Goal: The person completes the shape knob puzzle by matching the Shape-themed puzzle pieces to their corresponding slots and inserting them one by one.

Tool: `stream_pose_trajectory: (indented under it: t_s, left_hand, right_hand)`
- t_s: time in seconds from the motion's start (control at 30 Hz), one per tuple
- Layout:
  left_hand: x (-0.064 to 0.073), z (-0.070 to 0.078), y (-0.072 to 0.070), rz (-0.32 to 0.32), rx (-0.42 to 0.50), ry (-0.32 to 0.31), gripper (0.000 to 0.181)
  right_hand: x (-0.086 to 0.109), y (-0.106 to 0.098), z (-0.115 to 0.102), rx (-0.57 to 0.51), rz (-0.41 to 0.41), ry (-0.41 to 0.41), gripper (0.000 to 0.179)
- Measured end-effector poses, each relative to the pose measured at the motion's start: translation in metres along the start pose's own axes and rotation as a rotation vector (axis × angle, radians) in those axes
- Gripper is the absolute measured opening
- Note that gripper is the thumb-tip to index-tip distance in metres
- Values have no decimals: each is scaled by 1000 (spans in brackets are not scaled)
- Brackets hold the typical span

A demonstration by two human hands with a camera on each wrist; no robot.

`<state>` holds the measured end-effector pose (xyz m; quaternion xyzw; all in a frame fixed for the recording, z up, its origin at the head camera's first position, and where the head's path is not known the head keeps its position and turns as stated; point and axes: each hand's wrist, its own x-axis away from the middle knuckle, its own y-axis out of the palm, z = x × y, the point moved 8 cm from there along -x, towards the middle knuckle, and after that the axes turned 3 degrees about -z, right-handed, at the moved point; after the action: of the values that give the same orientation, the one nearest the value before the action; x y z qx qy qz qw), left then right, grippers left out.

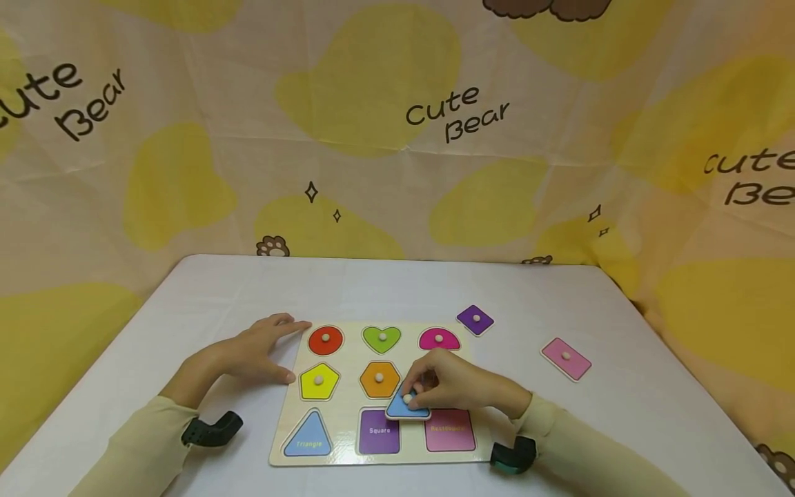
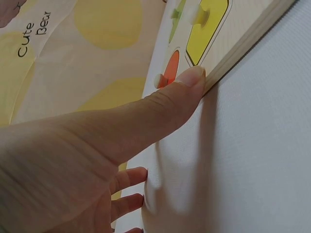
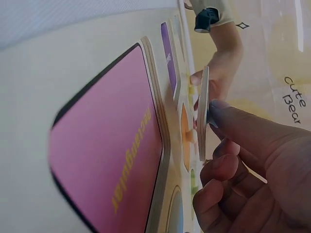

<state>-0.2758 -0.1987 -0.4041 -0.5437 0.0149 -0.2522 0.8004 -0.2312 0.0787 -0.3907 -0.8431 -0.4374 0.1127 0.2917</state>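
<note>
A wooden shape puzzle board [image 1: 344, 431] lies flat on the table. My right hand [image 1: 458, 379] pinches the knob of a blue triangle piece [image 1: 402, 411], held above the board over the upper parts of the square recess [image 1: 379, 442] and the rectangle recess [image 1: 451, 442]. In the right wrist view the triangle piece [image 3: 203, 131] appears edge-on, raised off the board. With fingers spread, my left hand [image 1: 251, 353] rests at the board's left side; its thumb [image 2: 165, 104] touches the edge near the yellow pentagon [image 2: 208, 31]. The blue triangle recess [image 1: 308, 442] is at the lower left.
Seated in the board are a red circle [image 1: 326, 347], green heart [image 1: 381, 346], magenta half-circle [image 1: 428, 343], yellow pentagon and orange hexagon [image 1: 369, 379]. Off its right side lie a purple diamond piece [image 1: 468, 316] and a pink rectangle piece [image 1: 576, 366]. A patterned cloth [image 1: 373, 172] hangs behind the table.
</note>
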Motion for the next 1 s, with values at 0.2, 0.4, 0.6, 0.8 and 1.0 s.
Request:
stream_pose_trajectory:
  t_s: [0.2, 0.4, 0.6, 0.8, 1.0]
  left_hand:
    - [-1, -1, 0, -3, 3, 3, 91]
    - [-1, 0, 0, -7, 2, 5, 92]
    - [-1, 0, 0, -10, 2, 8, 92]
    - [-3, -3, 0, -9, -9, 1, 93]
    - [-5, -4, 2, -7, -7, -6, 93]
  right_hand:
    - [-7, 6, -6, -1, -13, -26, 11]
    - [-13, 11, -10, 9, -18, -16, 10]
    - [-21, 17, -15, -17, -29, -5, 11]
    - [-30, 25, -22, -40, -49, -6, 11]
    - [-38, 32, -26, -45, -40, 29, 11]
